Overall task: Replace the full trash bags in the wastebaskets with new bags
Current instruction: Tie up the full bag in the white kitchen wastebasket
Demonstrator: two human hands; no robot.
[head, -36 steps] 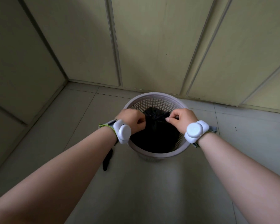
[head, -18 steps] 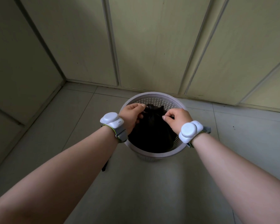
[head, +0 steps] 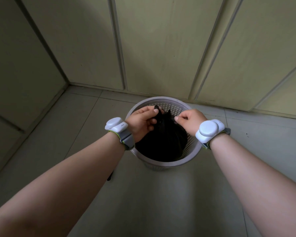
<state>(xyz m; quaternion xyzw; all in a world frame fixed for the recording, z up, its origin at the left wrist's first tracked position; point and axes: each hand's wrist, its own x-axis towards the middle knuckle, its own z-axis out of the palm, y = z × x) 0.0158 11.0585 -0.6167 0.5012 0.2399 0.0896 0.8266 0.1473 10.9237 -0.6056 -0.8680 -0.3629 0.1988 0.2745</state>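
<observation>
In the head view, a round, pale mesh wastebasket (head: 167,164) is standing upright on the tiled floor (head: 67,127) just below the middle of the frame, close to the foot of the pale panelled doors (head: 161,48) filling the upper half. A black trash bag (head: 162,141) is sitting inside the basket, filling most of its opening, with its gathered top reaching up towards the far rim; what the bag is holding is hidden. The left grip (head: 140,122), a bare hand, is hanging over the basket's left rim with its fingers curling round the bag's top, and a black corner is poking out above them. The right grip (head: 190,121) is hanging over the right rim, pinching a fold of the bag between thumb and forefinger. Each wrist is wearing a white device, the left wrist unit (head: 115,124) and the right wrist unit (head: 208,130), on grey straps. A small dark thing (head: 109,177) is showing on the floor under the left forearm, too hidden to identify.
</observation>
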